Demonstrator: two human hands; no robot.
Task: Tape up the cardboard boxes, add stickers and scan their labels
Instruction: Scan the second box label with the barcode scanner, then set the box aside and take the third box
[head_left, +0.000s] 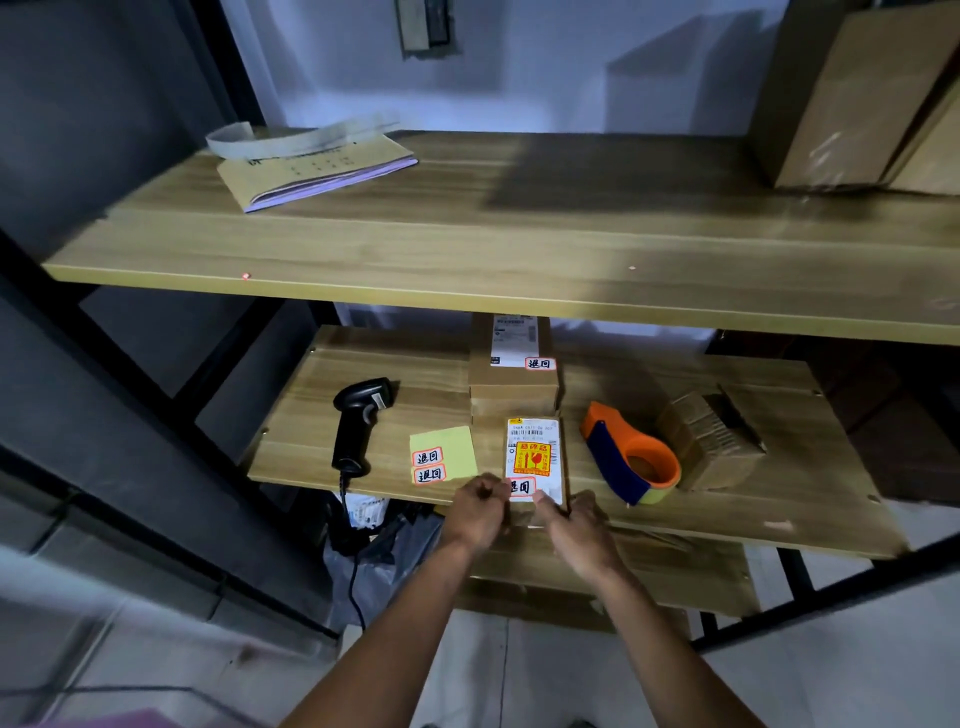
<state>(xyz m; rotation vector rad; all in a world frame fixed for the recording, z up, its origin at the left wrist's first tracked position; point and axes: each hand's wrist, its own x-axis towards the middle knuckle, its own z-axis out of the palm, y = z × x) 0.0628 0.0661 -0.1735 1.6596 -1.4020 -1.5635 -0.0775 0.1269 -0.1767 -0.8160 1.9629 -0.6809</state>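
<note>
退回 stickers (428, 457) mark the yellow sheet (453, 440), front box (534, 457) and rear box (514, 375)

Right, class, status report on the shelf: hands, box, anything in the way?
Left hand pinches sticker onto box. Right hand grips box's near corner, thumb on top. Scanner and tape dispenser lie idle either side; nothing blocking.

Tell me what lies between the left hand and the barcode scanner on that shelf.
Only the yellow sticker sheet, lying flat on the shelf between the left hand and the barcode scanner. Nothing upright blocks that reach.
</note>
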